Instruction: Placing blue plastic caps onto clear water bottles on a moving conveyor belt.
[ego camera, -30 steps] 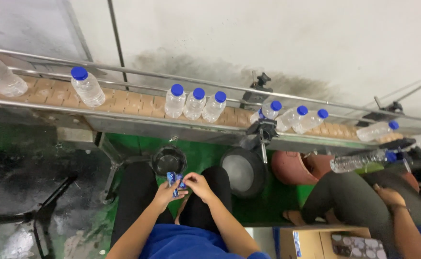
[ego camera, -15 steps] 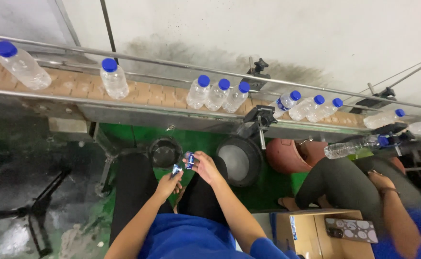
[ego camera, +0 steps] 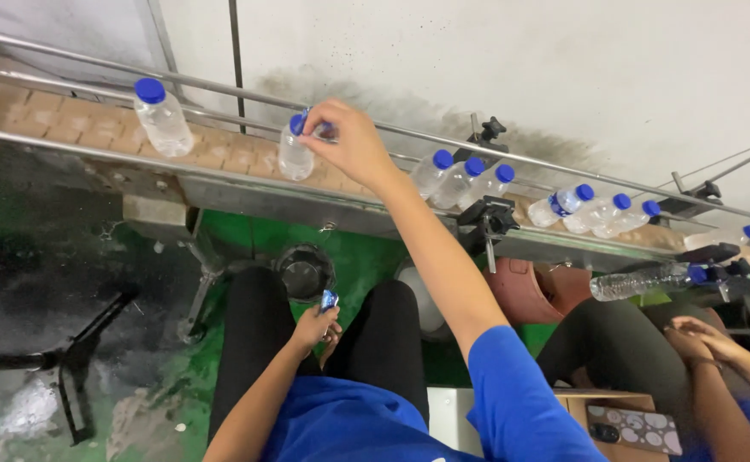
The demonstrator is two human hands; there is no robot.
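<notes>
On the conveyor [ego camera: 221, 154], our right hand [ego camera: 349, 141] pinches a bottle [ego camera: 295, 152] at its cap; our left hand [ego camera: 313, 328] grips small blue labels [ego camera: 328, 300].

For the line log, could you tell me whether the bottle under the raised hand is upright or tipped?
Upright: the bottle stands on the conveyor, blue cap uppermost, right hand at its neck.

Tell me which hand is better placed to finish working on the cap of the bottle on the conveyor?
Probably the right hand: it is stretched out to the conveyor with fingers at the bottle cap. The left hand rests low between the knees, holding small blue pieces.
</notes>
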